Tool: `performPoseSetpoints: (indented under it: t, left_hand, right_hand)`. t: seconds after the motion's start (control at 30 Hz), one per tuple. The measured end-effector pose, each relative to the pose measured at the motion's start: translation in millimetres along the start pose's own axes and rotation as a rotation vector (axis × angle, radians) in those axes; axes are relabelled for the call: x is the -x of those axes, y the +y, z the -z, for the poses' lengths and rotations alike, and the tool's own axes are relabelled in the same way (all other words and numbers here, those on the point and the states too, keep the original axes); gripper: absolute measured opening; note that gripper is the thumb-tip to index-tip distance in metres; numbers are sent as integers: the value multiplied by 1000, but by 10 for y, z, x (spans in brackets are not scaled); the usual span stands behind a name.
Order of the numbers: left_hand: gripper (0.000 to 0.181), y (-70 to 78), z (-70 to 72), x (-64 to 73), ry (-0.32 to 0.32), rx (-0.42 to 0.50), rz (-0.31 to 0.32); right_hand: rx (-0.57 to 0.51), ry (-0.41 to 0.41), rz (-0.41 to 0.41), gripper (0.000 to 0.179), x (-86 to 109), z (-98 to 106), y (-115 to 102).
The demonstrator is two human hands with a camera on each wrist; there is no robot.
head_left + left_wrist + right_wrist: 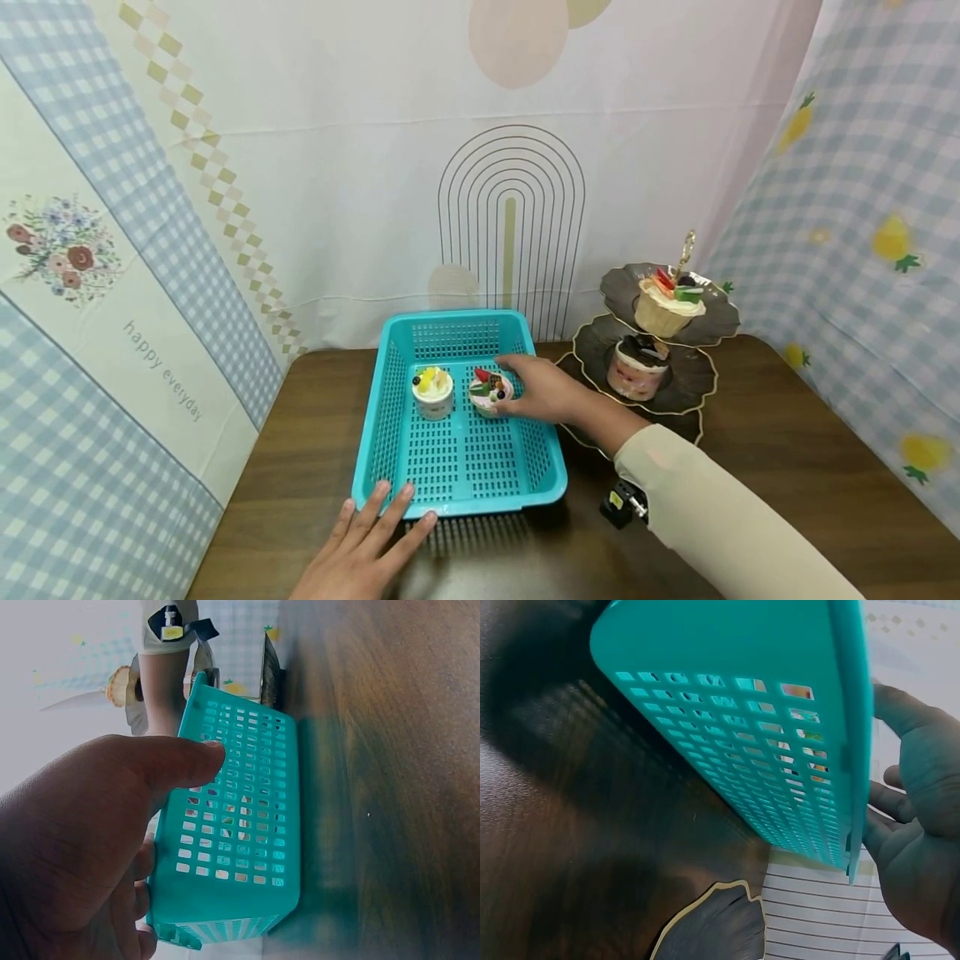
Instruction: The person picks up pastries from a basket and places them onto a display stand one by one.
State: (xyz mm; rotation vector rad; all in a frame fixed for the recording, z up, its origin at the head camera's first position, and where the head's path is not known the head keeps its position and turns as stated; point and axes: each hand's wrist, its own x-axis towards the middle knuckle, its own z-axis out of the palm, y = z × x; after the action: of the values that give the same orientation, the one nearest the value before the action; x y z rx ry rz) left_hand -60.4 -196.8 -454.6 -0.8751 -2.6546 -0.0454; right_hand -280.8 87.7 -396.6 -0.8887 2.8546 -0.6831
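Pink cupcake (486,394) at nine o'clock of the nearer right hand (543,389), grip uncertain; left hand (358,546) splayed at seven o'clock of teal basket (495,505).

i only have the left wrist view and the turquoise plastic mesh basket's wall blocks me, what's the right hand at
Observer: Within the basket, the right hand is at a small round dessert with pink cream and red fruit; whether it grips, I can't tell.
Operator: anything else in there
Observer: Yes, a clear cup of white cream topped with yellow fruit.
Operator: and on the brown, gold-edged tiered stand's middle plate
Observer: A clear cup dessert with a dark brown top.
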Motion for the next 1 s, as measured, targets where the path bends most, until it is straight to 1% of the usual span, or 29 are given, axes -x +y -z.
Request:
performPoseSetpoints:
  t: [0.1, 0.17, 0.23, 0.3, 0.4, 0.47, 0.6, 0.8, 1.0]
  left_hand:
    - [91, 2, 1, -1, 2, -2, 5]
    - [91, 0, 2, 2, 2, -1, 7]
    - [91, -2, 3, 4, 0, -1, 7]
    - [91, -5, 3, 5, -2, -1, 7]
    - [91, -6, 3, 5, -8, -2, 8]
    - [91, -6, 3, 5, -9, -3, 9]
    - [91, -6, 1, 13, -3, -5, 7]
    - [91, -8, -6, 18, 24, -18, -7]
    - [90, -8, -31, 12, 31, -25, -28]
  right_hand:
    - [19, -33, -21, 83, -63, -18, -19]
    - [23, -55, -28, 84, -100, -29, -39]
    - [50, -76, -25, 84, -137, -45, -55]
    - [105, -88, -14, 85, -175, -64, -76]
    - [224, -103, -15, 88, -234, -100, -101]
    - [288, -111, -33, 91, -269, -124, -116]
    - [381, -131, -70, 93, -333, -183, -119]
    - [458, -157, -97, 88, -396, -283, -107]
    - [503, -176, -139, 91, -415, -332, -76]
